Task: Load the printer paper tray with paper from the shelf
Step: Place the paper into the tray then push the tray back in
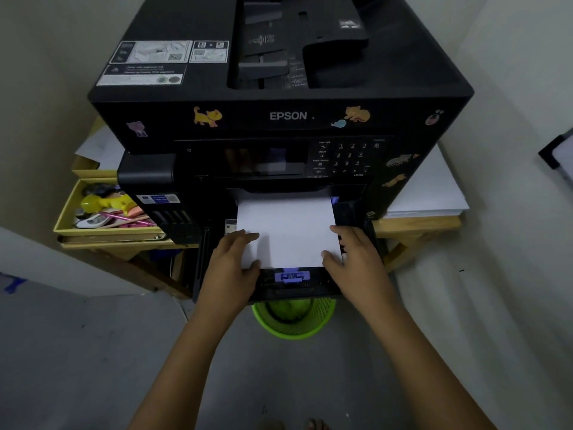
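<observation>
So the white paper stack (286,231) is sitting in the pulled-out paper tray (291,282) at the front of the black printer (279,119), with the left hand (232,262) and right hand (353,256) each gripping a near corner, thumbs on top.

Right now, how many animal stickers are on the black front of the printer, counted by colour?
Counted on the printer, small ones less certain:
Yellow or orange cat stickers: 3
Purple animal sticker: 1
Pale blue whale-like sticker: 1
Grey-white cat sticker: 1
Pink round sticker, shape unclear: 1
Total: 7
</observation>
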`<state>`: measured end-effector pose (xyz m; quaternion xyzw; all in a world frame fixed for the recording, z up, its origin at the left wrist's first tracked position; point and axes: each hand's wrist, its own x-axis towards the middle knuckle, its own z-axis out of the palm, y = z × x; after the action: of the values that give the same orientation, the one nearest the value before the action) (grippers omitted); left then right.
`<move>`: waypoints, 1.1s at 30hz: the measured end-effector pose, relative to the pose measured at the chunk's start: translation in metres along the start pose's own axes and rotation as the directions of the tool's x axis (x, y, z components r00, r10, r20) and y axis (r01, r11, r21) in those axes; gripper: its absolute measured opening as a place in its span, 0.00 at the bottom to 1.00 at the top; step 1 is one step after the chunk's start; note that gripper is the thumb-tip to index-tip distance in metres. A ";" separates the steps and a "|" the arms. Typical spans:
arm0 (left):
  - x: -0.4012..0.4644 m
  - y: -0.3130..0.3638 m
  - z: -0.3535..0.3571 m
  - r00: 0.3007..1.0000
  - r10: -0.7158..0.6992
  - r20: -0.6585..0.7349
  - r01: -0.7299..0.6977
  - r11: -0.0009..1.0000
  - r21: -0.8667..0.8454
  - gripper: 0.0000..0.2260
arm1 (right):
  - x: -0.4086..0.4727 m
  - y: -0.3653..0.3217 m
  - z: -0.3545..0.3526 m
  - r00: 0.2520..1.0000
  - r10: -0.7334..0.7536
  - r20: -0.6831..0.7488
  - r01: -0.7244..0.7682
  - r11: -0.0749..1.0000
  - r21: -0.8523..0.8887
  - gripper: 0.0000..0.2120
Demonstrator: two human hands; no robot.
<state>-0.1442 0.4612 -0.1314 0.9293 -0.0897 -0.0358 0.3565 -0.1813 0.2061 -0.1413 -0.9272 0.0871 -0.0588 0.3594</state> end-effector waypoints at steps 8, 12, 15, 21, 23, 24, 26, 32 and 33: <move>-0.050 -0.013 -0.032 0.986 0.168 -0.014 -0.168 0.986 -0.006 0.29 | -0.055 0.020 -0.020 0.964 -0.265 0.023 0.265 0.964 -0.033 0.27; -0.057 -0.035 -0.023 0.944 0.321 0.073 -0.328 0.932 0.156 0.28 | -0.062 0.037 -0.010 0.929 -0.370 -0.009 0.365 0.919 -0.147 0.23; -0.053 -0.045 -0.015 0.938 0.340 0.061 -0.345 0.921 0.181 0.23 | -0.063 0.041 -0.005 0.912 -0.409 -0.036 0.398 0.902 -0.170 0.20; -0.048 -0.049 -0.011 0.934 0.356 0.039 -0.357 0.921 0.154 0.18 | -0.060 0.043 0.001 0.883 -0.466 -0.055 0.446 0.871 -0.206 0.16; -0.048 -0.050 -0.010 0.933 0.360 0.026 -0.359 0.919 0.163 0.18 | -0.060 0.043 0.001 0.879 -0.474 -0.055 0.453 0.866 -0.213 0.16; -0.047 -0.050 -0.010 0.932 0.361 0.019 -0.359 0.918 0.170 0.18 | -0.059 0.043 0.002 0.877 -0.477 -0.056 0.456 0.863 -0.216 0.16; -0.043 -0.048 -0.010 0.932 0.362 0.010 -0.357 0.915 0.187 0.18 | -0.053 0.042 0.002 0.877 -0.476 -0.061 0.454 0.865 -0.215 0.16; -0.014 -0.048 -0.011 0.941 0.338 -0.024 -0.326 0.922 0.210 0.19 | -0.023 0.043 0.011 0.872 -0.477 -0.116 0.453 0.873 -0.180 0.16; -0.010 -0.048 -0.011 0.942 0.333 -0.033 -0.319 0.924 0.212 0.19 | -0.018 0.043 0.013 0.873 -0.472 -0.126 0.449 0.877 -0.172 0.16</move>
<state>-0.1457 0.5054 -0.1551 0.9336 -0.2339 0.0651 0.2634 -0.2015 0.1868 -0.1807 -0.9356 -0.1035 -0.2127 0.2622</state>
